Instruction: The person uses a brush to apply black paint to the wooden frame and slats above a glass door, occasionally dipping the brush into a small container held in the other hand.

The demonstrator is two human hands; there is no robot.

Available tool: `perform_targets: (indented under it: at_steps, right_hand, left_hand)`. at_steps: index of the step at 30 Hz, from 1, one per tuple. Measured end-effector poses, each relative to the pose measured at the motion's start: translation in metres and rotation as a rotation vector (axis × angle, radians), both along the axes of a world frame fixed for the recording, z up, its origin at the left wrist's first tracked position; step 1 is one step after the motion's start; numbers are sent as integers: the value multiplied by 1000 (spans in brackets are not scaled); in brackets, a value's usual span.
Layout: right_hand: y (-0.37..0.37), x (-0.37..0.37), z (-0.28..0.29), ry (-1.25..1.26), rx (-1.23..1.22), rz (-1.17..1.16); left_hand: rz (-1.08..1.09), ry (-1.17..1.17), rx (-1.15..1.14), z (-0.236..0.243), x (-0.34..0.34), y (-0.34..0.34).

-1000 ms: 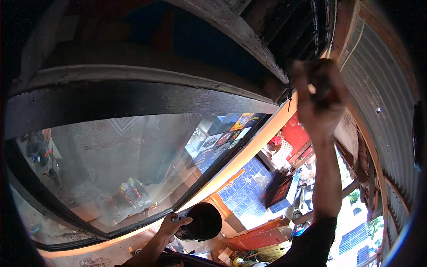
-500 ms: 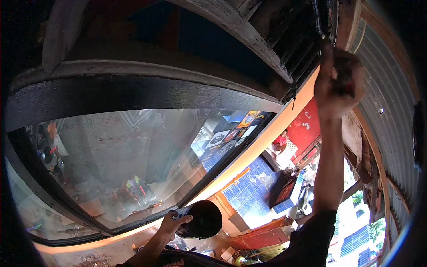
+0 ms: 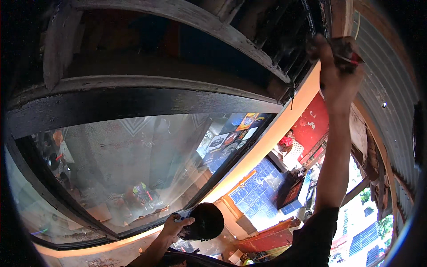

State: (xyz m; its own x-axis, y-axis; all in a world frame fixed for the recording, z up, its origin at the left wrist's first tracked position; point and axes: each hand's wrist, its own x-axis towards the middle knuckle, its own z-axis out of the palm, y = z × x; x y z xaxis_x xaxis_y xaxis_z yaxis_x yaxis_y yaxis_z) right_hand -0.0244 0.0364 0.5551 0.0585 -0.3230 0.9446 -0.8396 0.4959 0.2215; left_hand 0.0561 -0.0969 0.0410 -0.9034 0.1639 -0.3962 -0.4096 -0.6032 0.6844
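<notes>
My left hand (image 3: 171,230), low in the middle, grips a round can (image 3: 208,221) by its side, thumb over the rim. The can's mouth and inside look black. My right arm reaches up at the right, and my right hand (image 3: 339,86) is closed around a dark, smeared tool with a bit of red, apparently a paintbrush (image 3: 349,55). Its working end is hidden by the fingers and blur. That hand is beside dark slats (image 3: 297,53) and an upright post at the upper right. Left of it runs a black-coated window beam (image 3: 138,103).
Below the beam is a large glass pane (image 3: 120,164) with reflections. Above it curves a bare grey wooden frame (image 3: 213,29). An orange wall edge (image 3: 278,133) slants alongside. Corrugated metal (image 3: 384,84) hangs at the right. A blue-tiled counter (image 3: 253,189) stands below, near a red wall (image 3: 311,122).
My right hand has shifted and turned slightly by the slats, showing more of the tool's red part. The view has moved a little. My left hand keeps the can at nearly the same place.
</notes>
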Motion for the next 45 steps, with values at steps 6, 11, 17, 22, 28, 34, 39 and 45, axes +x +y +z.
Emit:
perform_targets:
  at_steps: [6, 11, 17, 22, 28, 34, 39, 45]
  right_hand:
    - [6, -1, -45, 46, 80, -9]
    - [21, -2, -36, 33, 3, 107]
    - [18, 15, -15, -244, 12, 79]
    - [7, -4, -8, -296, -37, 254]
    - [12, -17, -16, 169, 16, -3]
    - [29, -15, -51, 28, 122, 198]
    - [38, -24, -48, -132, 88, 299]
    - [46, -22, -53, -240, -143, 379]
  left_hand:
    - [66, -34, 142, 4, -3, 7]
    - [71, -78, 100, 21, 1, 5]
    - [98, -100, -55, 30, 4, 2]
    - [108, -71, -18, 15, -1, -2]
    - [94, -82, -16, 10, -3, 6]
    - [82, -76, 33, 9, 0, 14]
    - [55, -74, -18, 9, -2, 21]
    - [102, -33, -41, 11, 2, 24]
